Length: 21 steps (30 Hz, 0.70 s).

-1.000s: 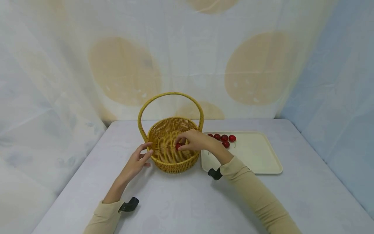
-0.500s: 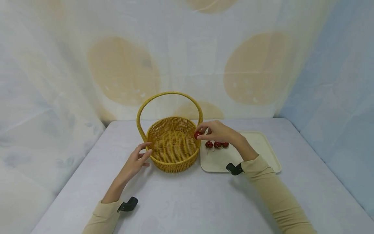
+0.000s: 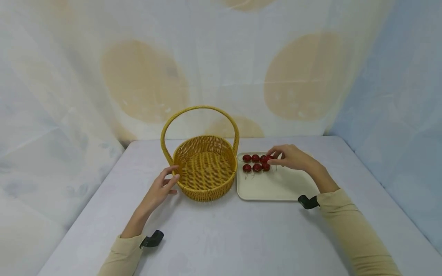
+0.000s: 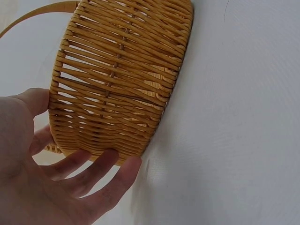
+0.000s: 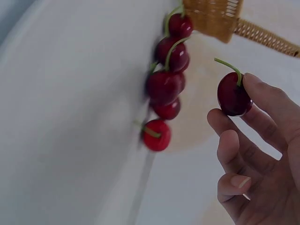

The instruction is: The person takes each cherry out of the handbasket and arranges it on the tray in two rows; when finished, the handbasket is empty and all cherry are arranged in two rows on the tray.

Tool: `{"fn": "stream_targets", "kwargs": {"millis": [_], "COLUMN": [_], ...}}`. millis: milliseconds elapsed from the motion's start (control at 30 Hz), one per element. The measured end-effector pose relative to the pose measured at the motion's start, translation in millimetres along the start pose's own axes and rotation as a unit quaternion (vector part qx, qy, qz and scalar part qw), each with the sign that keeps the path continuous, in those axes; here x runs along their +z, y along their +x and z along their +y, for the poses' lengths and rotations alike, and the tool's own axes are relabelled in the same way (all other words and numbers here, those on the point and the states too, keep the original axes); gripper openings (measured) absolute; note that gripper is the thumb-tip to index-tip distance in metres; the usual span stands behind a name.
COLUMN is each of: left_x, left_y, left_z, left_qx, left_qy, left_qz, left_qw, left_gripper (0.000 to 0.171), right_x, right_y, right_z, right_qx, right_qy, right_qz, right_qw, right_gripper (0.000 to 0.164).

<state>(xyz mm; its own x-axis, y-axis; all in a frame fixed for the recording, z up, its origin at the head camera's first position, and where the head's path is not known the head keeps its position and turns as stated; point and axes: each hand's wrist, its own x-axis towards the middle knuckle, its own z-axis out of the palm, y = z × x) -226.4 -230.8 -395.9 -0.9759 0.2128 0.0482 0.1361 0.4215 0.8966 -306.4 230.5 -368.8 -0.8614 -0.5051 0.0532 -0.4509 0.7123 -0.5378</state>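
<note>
My right hand [image 3: 291,156] is above the tray, pinching a dark red cherry [image 5: 233,93] with a green stem between thumb and fingertips. Several other cherries [image 3: 246,168] lie in two short rows at the tray's left; in the right wrist view, a brighter red cherry [image 5: 156,135] sits at the end of the line. The yellow-brown wicker basket [image 3: 206,195], with its tall arched handle, stands left of the tray. At its left rim my left hand [image 3: 160,188] holds it, some fingers against the outer wall [image 4: 112,93] and the thumb at the rim.
The cream rectangular tray [image 3: 276,191] is close to the basket's right side. Both stand on a table [image 3: 221,237] with a pale cloth. A patterned curtain [image 3: 221,76] hangs behind the table, and more cloth hangs on both sides.
My right hand has moved right with a cherry, from over the basket's inside, past its right rim, to above the tray. The left hand has stayed at the rim.
</note>
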Motion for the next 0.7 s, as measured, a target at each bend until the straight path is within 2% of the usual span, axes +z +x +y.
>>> {"fn": "stream_targets", "kwargs": {"millis": [267,700], "left_x": [-0.4,0.7], "left_y": [-0.4,-0.2], "left_z": [0.5,-3.1], "left_qx": [-0.002,-0.004], "left_qy": [-0.001,0.007], "left_qz": [0.000,0.005], "left_qw": [1.0000,1.0000], "left_gripper": [0.056,0.058], "right_x": [6,21], "right_y": [-10,-8], "right_z": [28,42], "right_qx": [0.027,0.032], "right_qy": [0.016,-0.005], "right_qz": [-0.015,-0.011], "right_qw": [0.999,0.999], "right_gripper": [0.038,0.037]}}
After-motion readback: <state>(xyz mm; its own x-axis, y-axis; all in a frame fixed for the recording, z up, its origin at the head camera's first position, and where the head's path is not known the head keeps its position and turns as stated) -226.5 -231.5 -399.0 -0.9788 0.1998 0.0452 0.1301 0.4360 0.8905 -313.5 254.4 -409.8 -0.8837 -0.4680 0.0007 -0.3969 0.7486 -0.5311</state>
